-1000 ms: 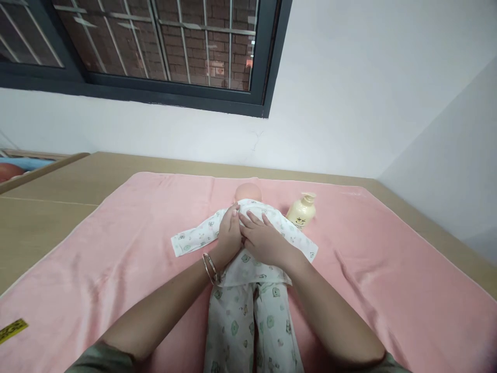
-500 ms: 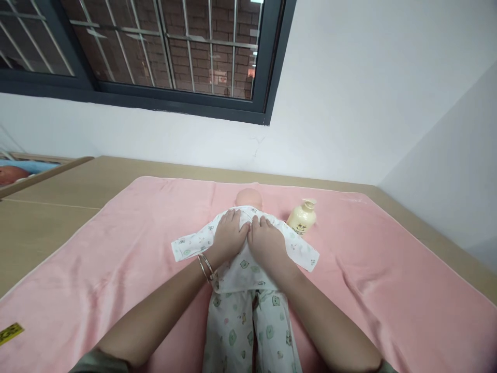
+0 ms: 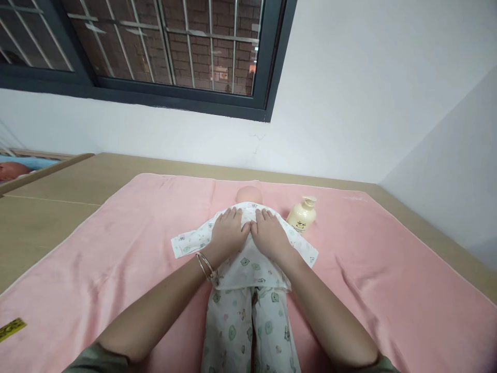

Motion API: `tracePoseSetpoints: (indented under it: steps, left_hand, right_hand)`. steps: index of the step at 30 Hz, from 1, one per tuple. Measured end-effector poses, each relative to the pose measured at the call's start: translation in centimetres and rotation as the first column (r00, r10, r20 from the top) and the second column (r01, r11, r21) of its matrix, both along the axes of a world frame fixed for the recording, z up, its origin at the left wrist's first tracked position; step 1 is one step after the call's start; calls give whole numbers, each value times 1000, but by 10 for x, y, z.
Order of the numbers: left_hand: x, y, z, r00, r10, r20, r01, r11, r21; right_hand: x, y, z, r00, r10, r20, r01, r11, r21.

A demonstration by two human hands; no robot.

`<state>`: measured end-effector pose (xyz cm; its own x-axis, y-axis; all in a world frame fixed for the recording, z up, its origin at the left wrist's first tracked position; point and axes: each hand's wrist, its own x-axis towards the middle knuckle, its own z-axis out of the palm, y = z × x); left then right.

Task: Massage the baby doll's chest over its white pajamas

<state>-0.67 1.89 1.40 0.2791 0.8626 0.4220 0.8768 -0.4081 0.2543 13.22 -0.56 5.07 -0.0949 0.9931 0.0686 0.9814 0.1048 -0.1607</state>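
Right now, head view: your left hand and right hand lie flat and unclenched, thumbs touching, on the doll at the pink blanket's centre. Sweep toward two o'clock and you risk toppling the lotion bottle beside its sleeve.

No words or numbers can be read: the bottle bears a dark printed mark (too small to make out), and the yellow tag carries blurred black print.
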Motion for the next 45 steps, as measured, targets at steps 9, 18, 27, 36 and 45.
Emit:
tracePoseSetpoints:
  steps: [9, 18, 27, 36, 45]
  left_hand:
    - [8, -17, -1, 997, -11, -77, 15, 999, 46]
    - [-4, 0, 11, 999, -37, 12, 37, 998, -56]
    - [7, -12, -8, 998, -55, -3, 55, 996, 74]
    - [3, -8, 2, 996, -74, -49, 75, 997, 27]
    - [-9, 19, -8, 998, -64, 18, 64, 997, -42]
  right_hand:
    - [4, 1, 5, 997, 49, -67, -49, 999, -4]
    - [-2, 2, 0, 996, -21, -84, 25, 998, 49]
    - [1, 0, 5, 985, 78, -157, -71, 996, 45]
    - [1, 5, -1, 991, 16, -132, -13, 1000, 20]
    - [-7, -5, 0, 985, 101, -141, -98, 995, 28]
